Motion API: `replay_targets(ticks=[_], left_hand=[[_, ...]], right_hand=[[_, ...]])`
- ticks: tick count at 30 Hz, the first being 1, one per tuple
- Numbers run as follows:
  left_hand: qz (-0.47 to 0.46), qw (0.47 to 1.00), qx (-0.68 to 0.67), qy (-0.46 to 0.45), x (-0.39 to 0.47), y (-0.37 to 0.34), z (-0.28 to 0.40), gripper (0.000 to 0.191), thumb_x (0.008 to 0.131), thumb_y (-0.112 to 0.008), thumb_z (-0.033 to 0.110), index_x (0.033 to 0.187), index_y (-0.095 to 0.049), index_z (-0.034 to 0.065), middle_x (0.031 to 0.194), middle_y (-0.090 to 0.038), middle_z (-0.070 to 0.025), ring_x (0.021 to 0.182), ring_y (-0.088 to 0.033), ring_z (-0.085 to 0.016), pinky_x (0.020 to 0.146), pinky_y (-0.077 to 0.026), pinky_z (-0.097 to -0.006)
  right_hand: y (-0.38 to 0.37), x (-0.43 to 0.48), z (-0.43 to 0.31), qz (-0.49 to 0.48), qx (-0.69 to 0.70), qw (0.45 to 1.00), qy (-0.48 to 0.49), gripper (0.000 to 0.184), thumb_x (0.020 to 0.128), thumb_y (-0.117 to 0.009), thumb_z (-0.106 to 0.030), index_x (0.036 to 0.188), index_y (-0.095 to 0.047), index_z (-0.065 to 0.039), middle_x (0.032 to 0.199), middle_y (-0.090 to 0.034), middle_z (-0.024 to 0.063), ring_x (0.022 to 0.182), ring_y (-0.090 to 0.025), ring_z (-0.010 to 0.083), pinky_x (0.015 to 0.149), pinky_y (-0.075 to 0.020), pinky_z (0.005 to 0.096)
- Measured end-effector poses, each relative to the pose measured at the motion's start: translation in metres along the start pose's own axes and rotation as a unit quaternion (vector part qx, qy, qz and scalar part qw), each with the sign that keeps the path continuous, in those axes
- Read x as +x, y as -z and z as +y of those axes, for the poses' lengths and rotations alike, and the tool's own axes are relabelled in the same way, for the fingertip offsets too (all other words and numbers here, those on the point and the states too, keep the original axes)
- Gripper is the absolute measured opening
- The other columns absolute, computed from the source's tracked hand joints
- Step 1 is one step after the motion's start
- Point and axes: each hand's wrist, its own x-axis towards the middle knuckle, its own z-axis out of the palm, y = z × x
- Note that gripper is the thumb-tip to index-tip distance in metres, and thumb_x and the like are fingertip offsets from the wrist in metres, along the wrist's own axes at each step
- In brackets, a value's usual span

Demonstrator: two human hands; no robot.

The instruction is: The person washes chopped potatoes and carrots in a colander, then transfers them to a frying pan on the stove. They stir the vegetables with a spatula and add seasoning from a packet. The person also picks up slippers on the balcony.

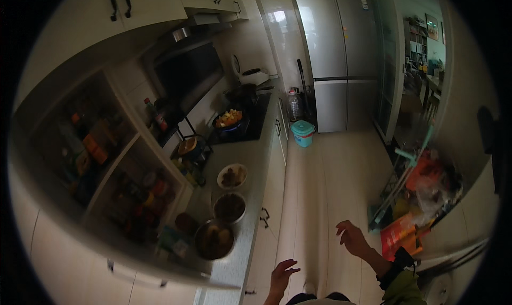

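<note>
My left hand [282,277] is held in the air beside the countertop's front edge, fingers apart and holding nothing. Over the floor further right, my right hand [352,237] hangs empty with its fingers loosely curled and spread. Along the counter left of my hands stand a metal bowl [214,241] with pale chunks in dark liquid, a bowl of dark food [229,208] and a white bowl [233,176] with brown and pale pieces. On the cooktop beyond, a pan [228,121] holds orange and yellow chunks, and a blue flame shows beneath it.
A wok [242,95] and a white rice cooker [256,76] with its lid raised stand further back. A teal lidded bucket [303,133] sits on the floor before the refrigerator [332,57]. At right are a red bag [396,235] and a turquoise-handled rack [400,185] with plastic bags.
</note>
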Motion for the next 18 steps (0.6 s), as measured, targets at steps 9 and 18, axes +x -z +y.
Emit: replay_targets(ticks=[9, 18], left_hand=[[0.06, 0.973, -0.217, -0.053, 0.214, 0.04, -0.079, 0.039, 0.077, -0.054, -0.005, 0.114, -0.042, -0.0015, 0.105, -0.051, -0.0259, 0.098, -0.054, -0.033, 0.082, -0.047, -0.0507], [0.256, 0.935, -0.083, -0.232, 0.435, 0.044, 0.016, 0.056, 0.083, -0.055, 0.032, 0.125, -0.032, 0.0028, 0.112, -0.051, -0.0195, 0.09, -0.055, -0.027, 0.083, -0.045, -0.0402]], right_hand=[[0.116, 0.315, 0.089, 0.05, -0.194, 0.979, 0.044, 0.043, 0.073, -0.054, 0.007, 0.113, -0.044, -0.007, 0.107, -0.035, 0.0124, 0.075, -0.051, 0.0194, 0.063, -0.0465, 0.0266], [0.167, 0.748, 0.031, 0.163, -0.261, 0.874, 0.375, 0.06, 0.068, -0.049, 0.007, 0.125, -0.039, -0.009, 0.104, -0.048, 0.0176, 0.092, -0.05, 0.0314, 0.078, -0.0424, 0.0345]])
